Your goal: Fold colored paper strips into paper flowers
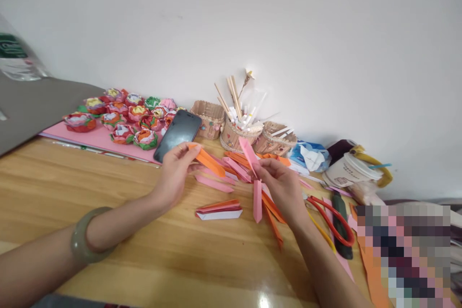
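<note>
Left hand pinches one orange paper strip, right hand one pink strip; right of the smartphone stand three baskets, the middle holding seemingly wooden sticks.

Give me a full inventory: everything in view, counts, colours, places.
Wall: one, white, behind
Table: one, wood-brown, below
Packet: one, green-white, far left
Grey surface: one, left
Pink sheet: one, under flowers
Paper flowers: over a dozen, multicoloured, left
Phone: one, black, beside flowers
Baskets: three, tan, by wall
Sticks: several, pale, middle basket
Tissue pack: one, blue-white, right of baskets
Cup: one, white, right
Scissors: one, red-handled, right
Loose strips: many, orange, pink, white, centre
Lower right: pixelated, unclear
Bangle: one, greenish, left forearm
Left hand: one, bare, holding orange strip
Right hand: one, bare, holding pink strip
</note>
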`<action>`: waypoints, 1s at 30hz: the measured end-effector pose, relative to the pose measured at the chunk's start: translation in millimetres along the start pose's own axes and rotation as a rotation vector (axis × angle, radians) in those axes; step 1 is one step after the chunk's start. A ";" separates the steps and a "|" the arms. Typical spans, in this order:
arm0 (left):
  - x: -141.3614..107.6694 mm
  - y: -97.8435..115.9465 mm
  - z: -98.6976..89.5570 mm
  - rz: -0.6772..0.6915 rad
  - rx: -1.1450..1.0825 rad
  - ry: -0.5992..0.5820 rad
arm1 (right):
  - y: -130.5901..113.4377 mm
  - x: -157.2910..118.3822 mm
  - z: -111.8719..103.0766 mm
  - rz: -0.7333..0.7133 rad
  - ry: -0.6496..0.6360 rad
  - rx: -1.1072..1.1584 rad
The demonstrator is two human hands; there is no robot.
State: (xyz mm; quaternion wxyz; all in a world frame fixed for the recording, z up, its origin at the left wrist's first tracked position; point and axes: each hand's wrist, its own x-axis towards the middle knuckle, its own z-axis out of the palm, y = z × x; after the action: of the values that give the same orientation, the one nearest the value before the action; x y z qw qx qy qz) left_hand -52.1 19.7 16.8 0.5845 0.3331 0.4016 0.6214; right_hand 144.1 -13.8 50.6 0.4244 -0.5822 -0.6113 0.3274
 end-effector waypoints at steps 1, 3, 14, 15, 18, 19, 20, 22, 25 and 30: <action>-0.9 -1.9 1.0 -0.041 0.020 -0.047 | -1.7 -2.2 2.6 -0.010 0.007 0.067; -5.4 -5.8 3.5 -0.119 0.046 -0.135 | -3.6 -8.2 12.7 -0.048 -0.048 0.112; -18.0 -2.2 6.2 -0.182 0.026 -0.182 | 10.4 -20.4 45.5 0.129 -0.284 0.296; -17.4 -2.1 6.1 -0.174 0.033 -0.186 | 10.2 -20.9 44.9 0.134 -0.314 0.285; -15.2 -2.6 5.2 -0.150 0.090 -0.189 | 8.8 -21.9 43.2 0.124 -0.375 0.218; -14.2 -2.9 4.6 -0.146 0.116 -0.182 | 8.0 -22.0 42.7 0.111 -0.370 0.192; -13.2 -3.1 3.9 -0.143 0.145 -0.175 | 7.1 -22.1 42.3 0.095 -0.352 0.168; -11.6 -3.5 2.4 -0.122 0.206 -0.160 | 5.3 -22.4 42.1 0.072 -0.300 0.131; -11.8 -3.1 1.9 -0.089 0.250 -0.148 | 5.5 -24.4 44.5 0.070 -0.262 0.099; -18.3 0.2 6.5 -0.147 0.165 -0.138 | 14.5 -29.1 53.5 0.051 -0.292 0.123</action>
State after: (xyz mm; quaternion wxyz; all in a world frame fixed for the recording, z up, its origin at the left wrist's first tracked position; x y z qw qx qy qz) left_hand -44.7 2.3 21.0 0.6254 0.3918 0.4335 0.5172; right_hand 101.1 -36.0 10.8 0.3575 -0.5167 -0.6302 0.4561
